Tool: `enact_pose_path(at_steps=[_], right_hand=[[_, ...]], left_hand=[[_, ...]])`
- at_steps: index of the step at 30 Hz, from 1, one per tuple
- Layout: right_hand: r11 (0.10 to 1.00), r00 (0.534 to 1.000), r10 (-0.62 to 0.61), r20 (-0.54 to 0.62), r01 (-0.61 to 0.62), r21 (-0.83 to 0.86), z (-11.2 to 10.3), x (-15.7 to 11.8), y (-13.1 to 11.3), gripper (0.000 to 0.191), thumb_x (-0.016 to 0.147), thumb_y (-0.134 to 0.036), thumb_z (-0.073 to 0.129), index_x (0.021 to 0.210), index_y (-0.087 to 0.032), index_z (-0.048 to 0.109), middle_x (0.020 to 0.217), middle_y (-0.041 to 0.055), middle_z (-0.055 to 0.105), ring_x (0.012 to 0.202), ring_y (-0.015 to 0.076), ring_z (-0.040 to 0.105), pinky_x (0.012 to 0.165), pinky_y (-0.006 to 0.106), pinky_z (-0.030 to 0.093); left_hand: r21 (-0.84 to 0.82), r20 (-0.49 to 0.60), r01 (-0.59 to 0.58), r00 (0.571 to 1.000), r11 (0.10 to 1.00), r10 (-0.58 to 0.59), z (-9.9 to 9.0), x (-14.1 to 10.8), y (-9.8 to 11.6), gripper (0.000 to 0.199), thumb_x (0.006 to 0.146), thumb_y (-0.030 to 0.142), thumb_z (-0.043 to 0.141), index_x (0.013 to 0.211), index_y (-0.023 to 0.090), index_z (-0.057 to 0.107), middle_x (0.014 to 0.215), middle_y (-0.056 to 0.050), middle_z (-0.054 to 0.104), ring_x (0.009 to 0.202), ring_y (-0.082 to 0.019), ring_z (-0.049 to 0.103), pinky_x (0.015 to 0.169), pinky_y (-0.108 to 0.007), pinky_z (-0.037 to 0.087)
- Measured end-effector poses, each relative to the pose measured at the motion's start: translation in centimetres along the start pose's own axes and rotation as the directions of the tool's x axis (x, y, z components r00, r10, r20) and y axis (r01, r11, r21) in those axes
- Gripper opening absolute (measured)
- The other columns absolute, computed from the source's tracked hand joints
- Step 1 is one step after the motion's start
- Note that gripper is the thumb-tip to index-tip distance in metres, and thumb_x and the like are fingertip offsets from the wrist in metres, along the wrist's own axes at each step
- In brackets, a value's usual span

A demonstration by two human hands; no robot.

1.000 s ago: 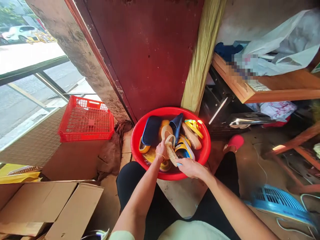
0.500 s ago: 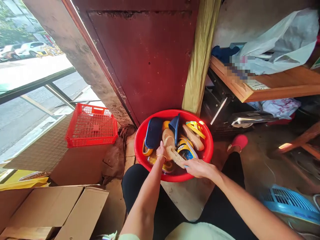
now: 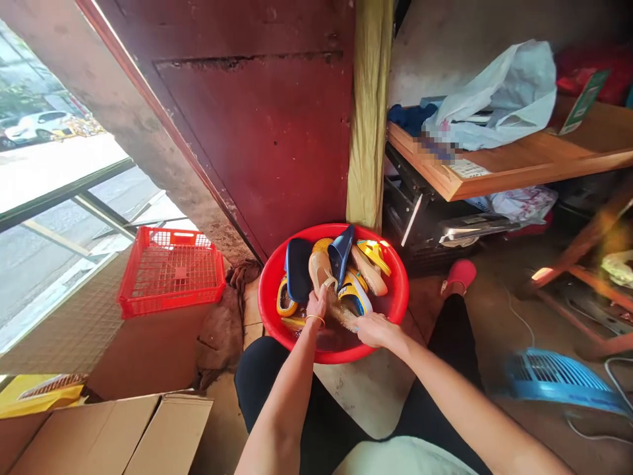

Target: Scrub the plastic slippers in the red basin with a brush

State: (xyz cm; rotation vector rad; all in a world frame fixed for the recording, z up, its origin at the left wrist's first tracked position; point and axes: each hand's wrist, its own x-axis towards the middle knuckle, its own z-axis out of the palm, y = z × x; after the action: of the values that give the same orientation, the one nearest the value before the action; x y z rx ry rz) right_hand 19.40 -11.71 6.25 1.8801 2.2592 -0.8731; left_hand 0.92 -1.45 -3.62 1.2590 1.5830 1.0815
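Note:
In the red basin [image 3: 401, 310] several slippers and sandals sit in murky water. My left hand [image 3: 317, 305] is closed round the near end of a tan sandal [image 3: 320, 265]. My right hand [image 3: 374, 329], low at the basin's right front, grips a pale bristly brush [image 3: 345, 313], blurred, with a bit of blue by the fingers. The brush lies against the sandal's near end. Around them are a dark blue slipper [image 3: 300, 270], a tilted blue slipper [image 3: 341, 254], a yellow-and-white slipper [image 3: 357, 290] and a yellow-strapped sandal [image 3: 374, 254].
A red plastic crate [image 3: 173, 270] rests on cardboard at the left, with an open cardboard box [image 3: 99, 435] nearer. Behind the basin stands a dark red door [image 3: 267, 132]. To the right are a wooden table [image 3: 534, 165] bearing a plastic bag, and a blue fan [image 3: 564, 382] on the floor.
The camera view has shifted, so the surroundings sit differently in the picture. The brush has moved slightly against the tan sandal. Both hands keep their hold.

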Motion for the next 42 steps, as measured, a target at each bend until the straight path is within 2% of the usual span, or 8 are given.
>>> enact_pose_path(at_steps=[6, 12, 17, 23, 28, 34, 38, 42], right_hand=[[0.984, 0.985, -0.076, -0.155, 0.099, 0.145, 0.1, -2.5, 2.0, 0.055, 0.088, -0.025, 0.051, 0.142, -0.030, 0.058, 0.126, 0.0065, 0.071, 0.116, 0.0258, 0.066, 0.097, 0.035, 0.049], [0.982, 0.965, -0.072, -0.251, 0.113, 0.152, 2.0, -2.6, 2.2, 0.062, 0.089, -0.027, 0.052, 0.150, -0.030, 0.047, 0.127, 0.0047, 0.071, 0.111, 0.0215, 0.068, 0.096, 0.033, 0.051], [0.977, 0.927, -0.084, -0.364, 0.149, 0.153, 3.7, -3.0, 2.4, 0.069, 0.091, -0.026, 0.048, 0.158, -0.025, 0.033, 0.133, 0.0084, 0.067, 0.110, 0.0224, 0.067, 0.095, 0.035, 0.052], [0.994, 0.914, 0.005, -0.406, 0.041, 0.104, 4.6, -2.7, 2.1, 0.074, 0.090, -0.027, 0.049, 0.160, -0.016, 0.026, 0.119, 0.0140, 0.073, 0.098, 0.0250, 0.072, 0.086, 0.035, 0.055], [0.967, 0.866, 0.043, -0.498, 0.089, 0.237, 5.1, -2.4, 2.6, 0.056, 0.087, -0.026, 0.053, 0.142, -0.017, 0.053, 0.101, 0.0093, 0.077, 0.089, 0.0231, 0.073, 0.080, 0.031, 0.056], [0.782, 0.769, 0.237, -0.593, 0.212, 0.586, 3.2, -0.3, 1.1, 0.035, 0.089, -0.045, 0.055, 0.112, -0.020, 0.064, 0.095, 0.0062, 0.075, 0.076, 0.0203, 0.071, 0.067, 0.029, 0.056], [0.542, 0.831, 0.333, -0.444, 0.216, 0.812, 1.7, 1.8, -1.0, 0.058, 0.088, -0.064, 0.053, 0.128, -0.022, 0.055, 0.084, 0.0014, 0.071, 0.044, 0.0131, 0.059, 0.038, 0.023, 0.044], [0.371, 0.795, 0.450, -0.408, 0.249, 0.895, 1.0, 2.2, -0.8, 0.066, 0.081, -0.063, 0.061, 0.131, -0.021, 0.052, 0.064, -0.0052, 0.061, 0.039, 0.0110, 0.053, 0.033, 0.018, 0.035]], left_hand=[[0.184, -0.161, 0.026, 0.987, 0.983, 0.004, -0.3, -0.8, 2.4, 0.044, 0.088, 0.041, 0.061, 0.126, 0.018, 0.062, 0.114, -0.014, 0.069, 0.105, -0.029, 0.064, 0.092, -0.039, 0.048], [0.358, -0.276, -0.276, 0.881, 0.892, 0.384, -1.5, -1.5, 4.9, 0.056, 0.091, 0.043, 0.053, 0.141, 0.018, 0.051, 0.129, -0.016, 0.060, 0.124, -0.032, 0.051, 0.109, -0.043, 0.035], [0.418, -0.282, -0.376, 0.812, 0.827, 0.512, -1.9, -1.4, 5.7, 0.055, 0.092, 0.038, 0.051, 0.143, 0.019, 0.049, 0.137, -0.017, 0.055, 0.131, -0.034, 0.044, 0.116, -0.049, 0.024], [0.381, -0.317, -0.357, 0.817, 0.853, 0.483, -0.8, -0.9, 4.6, 0.047, 0.092, 0.030, 0.047, 0.136, 0.016, 0.056, 0.134, -0.018, 0.057, 0.131, -0.032, 0.048, 0.114, -0.046, 0.030], [-0.059, -0.391, -0.280, 0.890, 0.958, 0.236, -1.0, 0.4, 4.6, 0.041, 0.090, 0.040, 0.055, 0.125, 0.019, 0.061, 0.118, -0.010, 0.066, 0.114, -0.026, 0.060, 0.102, -0.038, 0.046], [-0.503, -0.183, 0.022, 0.974, 0.864, -0.131, -0.5, -0.9, 6.5, 0.030, 0.088, 0.039, 0.060, 0.102, 0.013, 0.068, 0.102, -0.009, 0.072, 0.094, -0.020, 0.067, 0.086, -0.030, 0.053], [-0.541, 0.044, 0.083, 0.997, 0.837, -0.071, 1.2, -4.2, 7.4, 0.047, 0.082, 0.053, 0.066, 0.109, 0.015, 0.068, 0.102, -0.009, 0.073, 0.088, -0.021, 0.069, 0.078, -0.031, 0.054], [-0.481, 0.244, 0.019, 0.963, 0.877, 0.113, 1.7, -6.5, 8.3, 0.063, 0.079, 0.062, 0.068, 0.121, 0.015, 0.067, 0.110, -0.012, 0.073, 0.099, -0.026, 0.068, 0.086, -0.035, 0.054]])
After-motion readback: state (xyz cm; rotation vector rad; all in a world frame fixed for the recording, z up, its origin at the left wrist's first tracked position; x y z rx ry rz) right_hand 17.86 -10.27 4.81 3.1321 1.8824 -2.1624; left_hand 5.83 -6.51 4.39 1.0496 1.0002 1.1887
